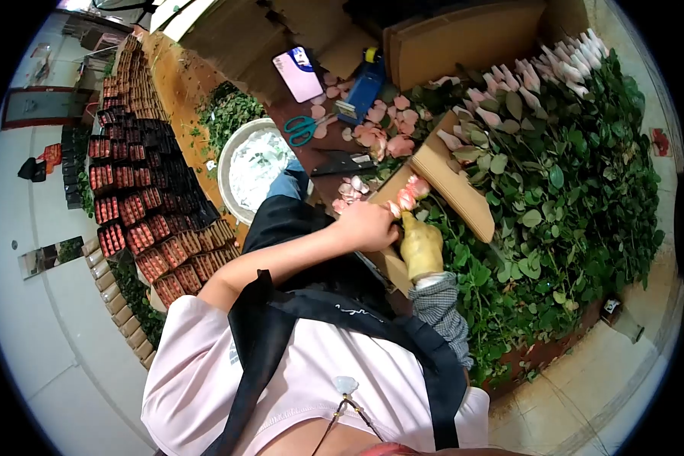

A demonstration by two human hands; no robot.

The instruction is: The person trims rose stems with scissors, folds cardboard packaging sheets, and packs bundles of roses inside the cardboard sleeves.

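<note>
Several pink rose heads [407, 196] lie in a row on a piece of brown cardboard [394, 182]. My left hand [368, 226], bare, is closed at the near end of that row; what its fingers hold, if anything, is hidden. Close beside it, my right hand [421, 245] wears a yellow glove, with a grey checked sleeve at the wrist. Its fingers are bent together by the lowest rose, and I cannot make out what is between them. A folded cardboard flap [454, 190] rests just beyond the roses.
Leafy rose stems [547, 220] fill the right side. Beyond my hands lie loose petals [372, 138], a blue tape dispenser [362, 93], teal scissors [302, 131] and a phone [298, 74]. A white bin [225, 176] stands left; stacked rose bundles [140, 205] cover the floor.
</note>
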